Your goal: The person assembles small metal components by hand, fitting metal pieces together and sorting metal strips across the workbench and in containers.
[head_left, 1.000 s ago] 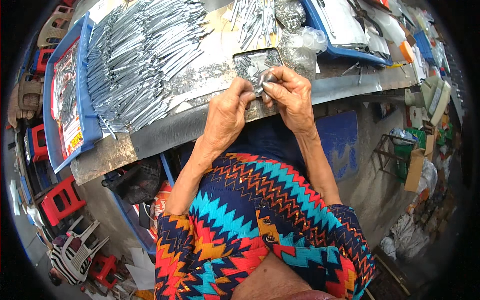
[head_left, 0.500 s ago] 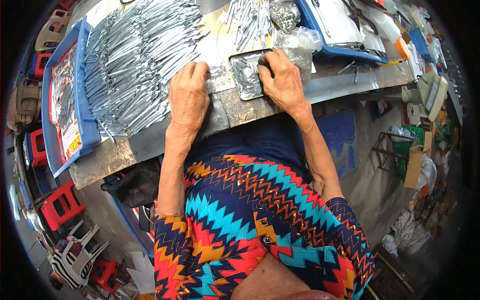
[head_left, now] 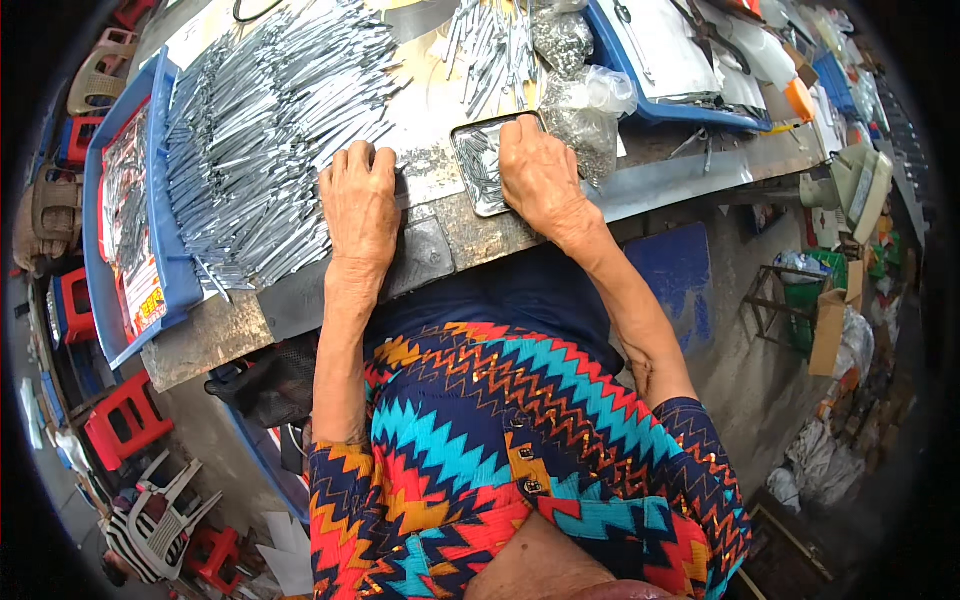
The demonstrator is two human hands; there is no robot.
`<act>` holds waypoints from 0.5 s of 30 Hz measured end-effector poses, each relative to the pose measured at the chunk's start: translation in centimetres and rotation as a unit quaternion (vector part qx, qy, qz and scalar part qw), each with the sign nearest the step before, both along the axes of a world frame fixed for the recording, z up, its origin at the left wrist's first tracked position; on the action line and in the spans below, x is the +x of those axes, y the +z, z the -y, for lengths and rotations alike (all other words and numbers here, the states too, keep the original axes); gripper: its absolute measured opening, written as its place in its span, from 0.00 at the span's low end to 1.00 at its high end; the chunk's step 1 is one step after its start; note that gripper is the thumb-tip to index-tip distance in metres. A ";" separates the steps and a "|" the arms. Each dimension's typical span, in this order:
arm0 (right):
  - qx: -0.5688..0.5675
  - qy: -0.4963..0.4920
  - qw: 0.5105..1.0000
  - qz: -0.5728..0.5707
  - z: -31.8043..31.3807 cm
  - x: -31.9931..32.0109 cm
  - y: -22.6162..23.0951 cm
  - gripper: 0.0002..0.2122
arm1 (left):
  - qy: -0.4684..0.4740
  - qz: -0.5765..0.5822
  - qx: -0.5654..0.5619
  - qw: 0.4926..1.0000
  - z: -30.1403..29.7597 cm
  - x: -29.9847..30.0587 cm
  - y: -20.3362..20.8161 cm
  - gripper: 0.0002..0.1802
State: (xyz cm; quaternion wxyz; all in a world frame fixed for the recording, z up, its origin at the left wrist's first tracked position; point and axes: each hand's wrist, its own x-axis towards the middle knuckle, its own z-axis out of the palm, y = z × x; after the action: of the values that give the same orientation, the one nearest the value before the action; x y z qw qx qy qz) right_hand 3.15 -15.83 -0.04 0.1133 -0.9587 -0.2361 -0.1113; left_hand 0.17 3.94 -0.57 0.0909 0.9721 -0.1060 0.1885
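Bench-top (head_left: pixel 215 335) crowded with metal strips (head_left: pixel 280 130), two hands set apart over it

Beyond and to the left of the left hand (head_left: pixel 360 215), the slim strips are piled thickly. That hand's fingers are curled down at the pile's right edge; whether a strip is gripped cannot be told (the fingertips are hidden behind the knuckles). Under the right hand (head_left: pixel 540 180), a shallow rectangular tray (head_left: pixel 490 211) is partly covered, and small metal pins (head_left: pixel 478 160) are seen in its uncovered left part. The right hand's fingers are bent down over the tray, and whether anything is pinched there cannot be told either. Between the hands and slightly nearer the body, a dark metal plate (head_left: pixel 425 250) is exposed. Beyond the right hand, a smaller heap of strips (head_left: pixel 490 55) is laid out; just to its right, a clear plastic bag (head_left: pixel 582 130) is filled with small metal parts. Farther right, a blue tray (head_left: pixel 680 115) is placed. Well to the left of the left hand, a blue bin (head_left: pixel 175 240) is stood, and below that, a red stool (head_left: pixel 128 420) is seen.
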 end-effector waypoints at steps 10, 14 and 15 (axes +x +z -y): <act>-0.061 0.130 0.989 -0.033 0.2 1.7 1.9 0.06 | -0.117 -0.029 -0.138 0.983 4.6 7.0 -0.3 0.05; -0.041 0.180 0.978 -0.094 0.9 2.8 2.3 0.07 | -0.049 -0.047 -0.125 0.990 6.4 8.7 -0.8 0.08; -0.041 0.179 0.979 -0.093 1.2 2.8 2.3 0.07 | -0.035 -0.060 -0.120 0.990 6.7 8.9 -0.6 0.09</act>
State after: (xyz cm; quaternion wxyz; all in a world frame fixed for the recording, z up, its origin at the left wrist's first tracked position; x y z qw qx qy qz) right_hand 5.92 -17.00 2.21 0.1133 -0.9111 -0.3962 0.0102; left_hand 9.09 -2.71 -1.16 0.2195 0.9594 -0.1105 0.1382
